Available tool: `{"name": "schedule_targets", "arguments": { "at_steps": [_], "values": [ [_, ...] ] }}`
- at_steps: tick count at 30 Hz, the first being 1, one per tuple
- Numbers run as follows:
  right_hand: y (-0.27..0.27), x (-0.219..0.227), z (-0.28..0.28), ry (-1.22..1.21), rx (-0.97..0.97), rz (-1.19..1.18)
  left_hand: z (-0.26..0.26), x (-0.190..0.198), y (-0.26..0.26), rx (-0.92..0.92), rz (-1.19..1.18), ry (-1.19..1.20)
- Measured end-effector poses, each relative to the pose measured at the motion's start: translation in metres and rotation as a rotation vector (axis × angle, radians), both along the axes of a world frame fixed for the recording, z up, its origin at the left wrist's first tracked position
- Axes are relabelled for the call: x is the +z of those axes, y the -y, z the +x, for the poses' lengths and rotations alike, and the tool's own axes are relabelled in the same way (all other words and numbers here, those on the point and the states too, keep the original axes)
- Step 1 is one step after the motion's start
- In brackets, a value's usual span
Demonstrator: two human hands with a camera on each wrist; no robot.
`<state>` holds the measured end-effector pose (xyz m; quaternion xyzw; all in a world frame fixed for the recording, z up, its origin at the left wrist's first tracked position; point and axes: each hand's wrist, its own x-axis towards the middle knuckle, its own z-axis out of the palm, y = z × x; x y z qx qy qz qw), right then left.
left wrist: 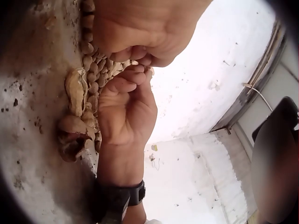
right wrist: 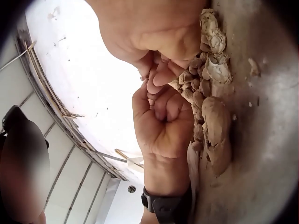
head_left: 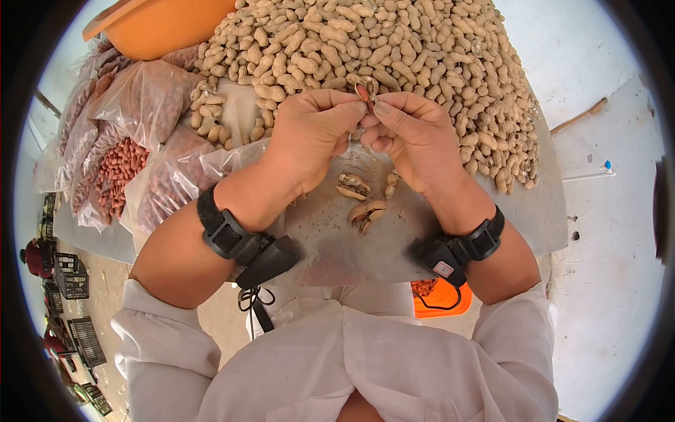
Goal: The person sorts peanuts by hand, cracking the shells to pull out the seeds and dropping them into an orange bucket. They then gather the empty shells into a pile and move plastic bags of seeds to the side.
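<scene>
Both hands meet above the metal tabletop, at the front of a large peanut heap. Between their fingertips is a split peanut pod, its reddish kernel showing in the opened shell. My left hand pinches the pod from the left with thumb and forefinger. From the right, my right hand pinches it too, its other fingers curled under. Both wrist views hide most of the pod behind the fingers. Below the hands lie cracked peanut shells, seen close up in the right wrist view as a split shell.
The unshelled peanuts pile up along the back and right. Clear plastic bags of red peanut kernels stand at the left, below an orange basin. An orange container sits under the table's front edge. Black crates are on the floor.
</scene>
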<state>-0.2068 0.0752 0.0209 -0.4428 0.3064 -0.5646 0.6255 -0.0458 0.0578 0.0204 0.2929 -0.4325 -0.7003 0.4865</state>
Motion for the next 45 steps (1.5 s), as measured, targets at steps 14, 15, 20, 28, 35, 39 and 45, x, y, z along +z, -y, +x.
{"name": "schedule_targets", "arguments": {
  "at_steps": [14, 15, 20, 28, 35, 39, 45],
  "values": [
    [-0.005, 0.007, 0.004, -0.297, -0.109, -0.137, -0.006, -0.004, -0.001, 0.002, -0.093, -0.067],
    [-0.004, 0.006, 0.003, -0.225, -0.086, -0.110, -0.007, -0.004, -0.001, 0.000, -0.091, -0.072],
    [-0.009, 0.010, 0.007, -0.216, -0.117, -0.137, -0.005, -0.005, 0.000, -0.087, -0.002, -0.153],
    [-0.010, 0.007, 0.008, -0.545, -0.235, -0.445, -0.003, -0.003, 0.002, -0.167, 0.335, -0.303],
    [-0.006, 0.006, 0.003, -0.645, -0.251, -0.584, 0.001, -0.006, 0.006, -0.231, 0.363, -0.388],
    [-0.006, 0.009, 0.001, -0.691, -0.260, -0.668, 0.000, -0.004, 0.004, -0.186, 0.364, -0.347],
    [-0.013, 0.017, -0.008, -0.468, -0.002, -0.377, 0.005, 0.001, 0.006, -0.014, 0.250, -0.238]
  ]
}}
